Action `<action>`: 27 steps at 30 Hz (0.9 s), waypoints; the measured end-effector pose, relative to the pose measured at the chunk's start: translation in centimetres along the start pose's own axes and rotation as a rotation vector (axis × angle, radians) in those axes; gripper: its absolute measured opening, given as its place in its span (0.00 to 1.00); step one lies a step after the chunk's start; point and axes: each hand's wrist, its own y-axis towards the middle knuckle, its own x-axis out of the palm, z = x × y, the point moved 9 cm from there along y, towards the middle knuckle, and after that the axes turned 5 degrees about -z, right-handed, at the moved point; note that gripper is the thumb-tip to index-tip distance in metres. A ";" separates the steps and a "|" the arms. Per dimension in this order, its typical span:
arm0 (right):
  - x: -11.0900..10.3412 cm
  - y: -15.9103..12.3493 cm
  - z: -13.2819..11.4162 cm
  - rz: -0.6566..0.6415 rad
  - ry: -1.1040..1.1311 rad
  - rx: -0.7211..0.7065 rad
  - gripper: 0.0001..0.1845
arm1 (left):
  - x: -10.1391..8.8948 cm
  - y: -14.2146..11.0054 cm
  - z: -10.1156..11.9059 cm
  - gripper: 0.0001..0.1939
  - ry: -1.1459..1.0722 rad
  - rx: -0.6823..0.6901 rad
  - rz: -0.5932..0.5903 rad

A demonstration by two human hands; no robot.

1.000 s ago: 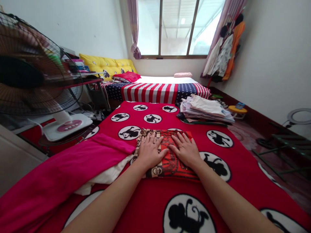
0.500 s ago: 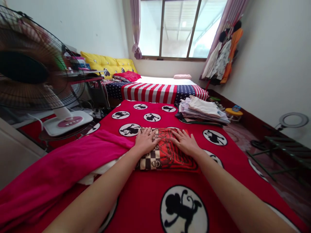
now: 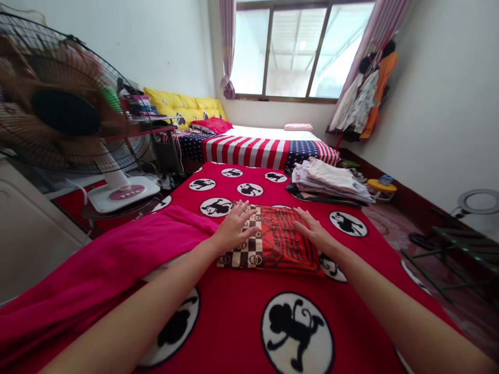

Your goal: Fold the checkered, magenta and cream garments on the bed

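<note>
A folded red garment (image 3: pixel 278 239) with a black-and-cream checked edge lies on the red blanket (image 3: pixel 241 317) printed with black monkey circles. My left hand (image 3: pixel 233 230) rests flat on its left side, fingers spread, open. At the garment's right edge my right hand (image 3: pixel 314 231) lies with fingers stretched out, open. Neither hand holds anything.
A bright pink cloth (image 3: pixel 97 270) over a white one lies at my left. A stack of folded clothes (image 3: pixel 331 179) sits at the blanket's far right. A running fan (image 3: pixel 66 104) stands at left. Beyond are a flag-patterned bed (image 3: pixel 253 148), hanging clothes (image 3: pixel 366 98) and a ring light (image 3: pixel 477 202).
Both hands have slid apart from the garment's middle toward its left and right edges. The camera has shifted slightly right and up.
</note>
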 end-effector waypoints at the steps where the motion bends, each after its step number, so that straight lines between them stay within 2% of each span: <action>1: -0.5 -1.4 -1.2 0.026 0.000 -0.077 0.34 | -0.4 -1.3 1.0 0.29 -0.034 0.081 -0.036; 2: -0.5 -3.0 -2.7 0.034 -0.023 -0.170 0.34 | -0.4 -2.7 1.9 0.31 -0.053 0.151 -0.088; 4: 0.9 -6.0 -5.7 -0.021 -0.092 -0.332 0.33 | 0.0 -5.3 3.0 0.35 -0.025 0.218 -0.173; 7: 3.5 -8.2 -8.2 -0.033 -0.216 -0.388 0.36 | 1.0 -7.3 3.3 0.37 0.075 0.187 -0.185; 10: 4.5 -7.4 -8.5 0.020 -0.298 -0.360 0.36 | 1.6 -7.3 3.0 0.37 0.121 0.158 -0.151; 14: 4.5 -5.9 -7.3 0.025 -0.341 -0.355 0.38 | 1.9 -6.6 2.0 0.39 0.108 0.134 -0.137; 19: 3.1 -4.4 -7.1 0.029 -0.345 -0.317 0.35 | 0.8 -6.0 0.5 0.28 0.033 0.077 -0.037; 22: 0.8 -3.0 -8.4 0.039 -0.273 -0.276 0.30 | -1.7 -5.0 0.0 0.20 0.048 -0.003 0.013; 25: -2.8 -2.6 -11.0 0.080 0.002 -0.321 0.22 | -7.1 -3.4 0.8 0.13 0.055 -0.027 0.132; 27: -4.9 -2.8 -12.6 0.029 0.290 -0.344 0.16 | -11.3 -2.1 1.7 0.12 0.004 -0.015 0.205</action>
